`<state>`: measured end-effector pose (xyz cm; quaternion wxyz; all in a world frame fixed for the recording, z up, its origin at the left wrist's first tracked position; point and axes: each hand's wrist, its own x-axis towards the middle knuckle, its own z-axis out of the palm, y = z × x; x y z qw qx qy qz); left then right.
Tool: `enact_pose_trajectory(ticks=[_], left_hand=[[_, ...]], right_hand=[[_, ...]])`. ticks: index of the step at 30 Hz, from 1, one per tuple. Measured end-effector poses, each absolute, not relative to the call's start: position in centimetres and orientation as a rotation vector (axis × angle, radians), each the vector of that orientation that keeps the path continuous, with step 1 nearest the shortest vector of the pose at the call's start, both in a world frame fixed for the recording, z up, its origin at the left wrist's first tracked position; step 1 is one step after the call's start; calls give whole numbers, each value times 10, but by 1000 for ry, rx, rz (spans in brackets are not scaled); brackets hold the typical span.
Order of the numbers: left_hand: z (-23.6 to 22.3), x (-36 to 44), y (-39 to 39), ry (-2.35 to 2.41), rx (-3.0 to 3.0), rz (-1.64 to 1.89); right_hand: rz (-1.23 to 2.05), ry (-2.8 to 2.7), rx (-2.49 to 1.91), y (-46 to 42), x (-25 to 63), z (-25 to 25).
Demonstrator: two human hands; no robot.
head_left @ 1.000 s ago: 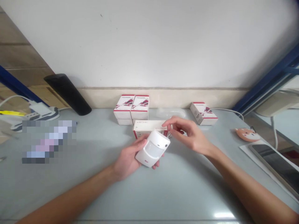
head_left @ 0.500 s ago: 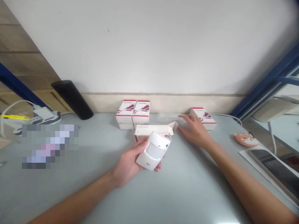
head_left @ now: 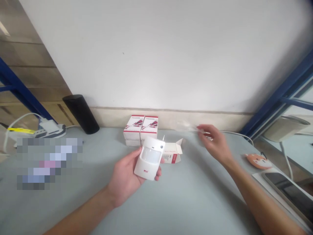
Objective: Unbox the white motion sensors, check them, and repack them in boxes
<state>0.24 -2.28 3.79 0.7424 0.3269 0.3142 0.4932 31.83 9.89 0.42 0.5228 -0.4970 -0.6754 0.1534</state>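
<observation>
A white motion detector rests upright and slightly tilted in my left hand, its curved lens window facing me and a thin metal antenna sticking up from the top. My right hand pinches a clear plastic bag and holds it above the table toward the wall. Behind the detector lies a white and red carton with its end flap open, partly covered by the detector. Something printed shows between the fingers of my right hand, mostly hidden.
Several white and red boxes stand stacked by the wall. On the left are a black cylinder and a power strip. An orange animal-face pouch and a phone lie on the right.
My right hand has lifted the plastic bag off the table and moved right, now covering the single box there. The detector sits slightly further left in view, and the camera has shifted a little.
</observation>
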Motion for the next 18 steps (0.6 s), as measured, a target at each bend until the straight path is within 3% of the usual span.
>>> enact_pose_trajectory(ticks=[18], left_hand=[[26,10,-23,727,697,1006]], right_hand=[[446,-1777,-961,74,293,11]])
